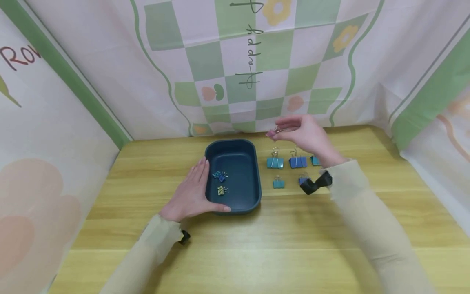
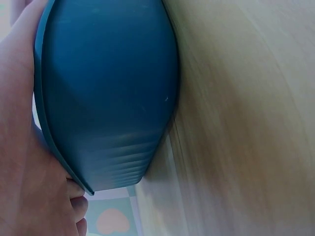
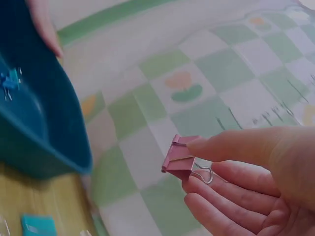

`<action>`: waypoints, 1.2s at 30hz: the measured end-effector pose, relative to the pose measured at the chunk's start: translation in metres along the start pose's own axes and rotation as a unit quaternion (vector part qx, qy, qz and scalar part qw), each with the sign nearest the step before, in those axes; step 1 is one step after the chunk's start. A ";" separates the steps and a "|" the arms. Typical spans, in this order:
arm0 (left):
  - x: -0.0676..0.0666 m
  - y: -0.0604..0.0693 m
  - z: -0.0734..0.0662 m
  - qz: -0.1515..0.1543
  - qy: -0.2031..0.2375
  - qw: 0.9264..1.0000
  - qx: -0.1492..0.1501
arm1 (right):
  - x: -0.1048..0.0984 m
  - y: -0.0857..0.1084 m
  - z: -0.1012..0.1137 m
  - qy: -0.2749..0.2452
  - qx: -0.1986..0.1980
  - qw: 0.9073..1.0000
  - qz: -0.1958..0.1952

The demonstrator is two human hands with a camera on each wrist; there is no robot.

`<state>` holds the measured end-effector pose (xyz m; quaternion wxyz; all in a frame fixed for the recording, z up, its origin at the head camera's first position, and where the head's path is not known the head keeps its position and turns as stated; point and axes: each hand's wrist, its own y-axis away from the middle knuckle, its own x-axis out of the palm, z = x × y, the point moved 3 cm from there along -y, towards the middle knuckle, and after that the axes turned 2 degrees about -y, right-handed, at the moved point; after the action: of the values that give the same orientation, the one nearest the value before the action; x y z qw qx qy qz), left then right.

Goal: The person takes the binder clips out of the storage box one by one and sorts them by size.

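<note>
Between thumb and fingertips my right hand (image 1: 302, 132) pinches a pink binder clip (image 3: 181, 158), raised above the table beyond the tray's right side. Its silver wire handle shows near the fingers in the right wrist view. My left hand (image 1: 191, 192) rests against the dark blue tray (image 1: 240, 175), fingers extended along the left rim and thumb along the front edge. Inside the tray lie small blue binder clips (image 1: 221, 176) and a yellowish patterned binder clip (image 1: 222, 190).
Right of the tray, a teal binder clip (image 1: 275, 163) and a blue binder clip (image 1: 298, 162) stand in a back row, another teal clip (image 1: 315, 160) partly behind the right wrist. Nearer are a small teal clip (image 1: 278, 184) and a partly covered blue clip (image 1: 302, 179). A patterned curtain (image 1: 238, 90) hangs behind.
</note>
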<state>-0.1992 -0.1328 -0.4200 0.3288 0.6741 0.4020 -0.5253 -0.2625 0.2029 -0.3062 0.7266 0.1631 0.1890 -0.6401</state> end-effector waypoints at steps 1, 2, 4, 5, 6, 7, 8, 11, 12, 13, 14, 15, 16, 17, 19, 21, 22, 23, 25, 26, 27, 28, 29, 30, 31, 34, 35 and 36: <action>0.000 0.000 0.000 0.001 0.000 1.000 -0.001 | -0.005 0.002 -0.002 0.010 0.002 1.000 -0.004; 0.000 0.000 0.000 0.001 0.001 1.000 -0.002 | -0.011 0.003 -0.005 0.018 0.004 1.000 -0.008; 0.000 0.000 0.000 0.003 0.001 1.000 -0.003 | -0.023 0.007 -0.010 0.037 0.011 0.999 -0.016; 0.000 0.000 0.001 0.004 0.002 1.000 -0.003 | -0.029 0.009 -0.013 0.040 0.014 0.999 -0.018; 0.000 0.000 0.001 0.005 0.003 1.000 -0.003 | -0.035 0.011 -0.016 0.044 0.017 0.999 -0.020; 0.000 0.000 0.001 0.005 0.003 1.000 -0.004 | -0.041 0.013 -0.019 0.047 0.019 0.999 -0.020; 0.000 0.000 0.000 0.006 0.003 1.000 -0.004 | -0.046 0.015 -0.022 0.048 0.023 0.998 -0.021; 0.000 0.000 0.000 0.005 0.004 1.000 -0.005 | -0.061 0.022 -0.032 0.055 0.028 0.998 -0.026; 0.000 0.000 0.000 0.004 0.004 1.000 -0.004 | -0.064 0.024 -0.036 0.059 0.031 0.997 -0.026; 0.000 0.000 0.000 0.004 0.004 1.000 -0.004 | -0.068 0.026 -0.039 0.061 0.033 0.997 -0.025; 0.000 0.000 0.000 0.003 0.004 1.000 -0.004 | -0.071 0.028 -0.043 0.066 0.037 0.997 -0.021; 0.000 0.000 0.001 0.002 0.004 1.000 -0.003 | -0.073 0.029 -0.047 0.072 0.039 0.997 -0.016; 0.000 0.000 0.001 0.002 0.004 1.000 -0.003 | -0.075 0.032 -0.050 0.077 0.042 0.996 -0.010; 0.000 0.000 0.001 0.001 0.004 1.000 -0.003 | -0.077 0.034 -0.054 0.082 0.045 0.996 -0.003; 0.001 0.000 0.001 0.001 0.002 1.000 -0.003 | -0.079 0.038 -0.061 0.095 0.053 0.994 0.007; 0.001 0.000 0.001 0.001 0.000 1.000 -0.004 | -0.080 0.041 -0.070 0.107 0.057 0.993 0.015; 0.001 0.000 0.001 0.001 0.000 1.000 -0.004 | -0.080 0.043 -0.074 0.111 0.056 0.992 0.017; 0.001 0.000 0.001 0.001 -0.001 1.000 -0.004 | -0.081 0.044 -0.079 0.113 0.054 0.992 0.022; 0.001 0.000 0.001 -0.001 -0.001 1.000 -0.003 | -0.081 0.045 -0.090 0.119 0.050 0.991 0.028; 0.001 0.000 0.001 -0.001 -0.001 1.000 -0.002 | -0.080 0.046 -0.095 0.116 0.046 0.992 0.034; 0.001 0.000 0.001 -0.001 -0.001 1.000 -0.002 | -0.080 0.047 -0.100 0.117 0.040 0.992 0.039; 0.001 0.000 0.001 -0.002 -0.001 1.000 0.000 | -0.079 0.047 -0.105 0.116 0.036 0.992 0.044; 0.001 0.000 0.000 -0.003 -0.001 1.000 0.001 | -0.078 0.048 -0.110 0.118 0.034 0.991 0.049; 0.001 0.000 0.000 -0.003 -0.001 1.000 0.001 | -0.078 0.050 -0.115 0.123 0.035 0.990 0.053; 0.001 0.000 0.000 -0.002 -0.001 1.000 0.000 | -0.077 0.051 -0.120 0.125 0.034 0.990 0.060; 0.002 0.000 0.001 -0.002 0.001 1.000 -0.002 | -0.074 0.054 -0.134 0.120 0.046 0.988 0.082; 0.002 0.000 0.001 -0.001 0.002 1.000 -0.003 | -0.073 0.055 -0.139 0.119 0.051 0.988 0.089; 0.002 0.000 0.001 0.000 0.001 1.000 -0.004 | -0.071 0.056 -0.142 0.115 0.053 0.987 0.098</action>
<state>-0.1996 -0.1330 -0.4224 0.3310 0.6732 0.4049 -0.5228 -0.2244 0.3403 -0.3966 0.7492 0.2919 0.2204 -0.5522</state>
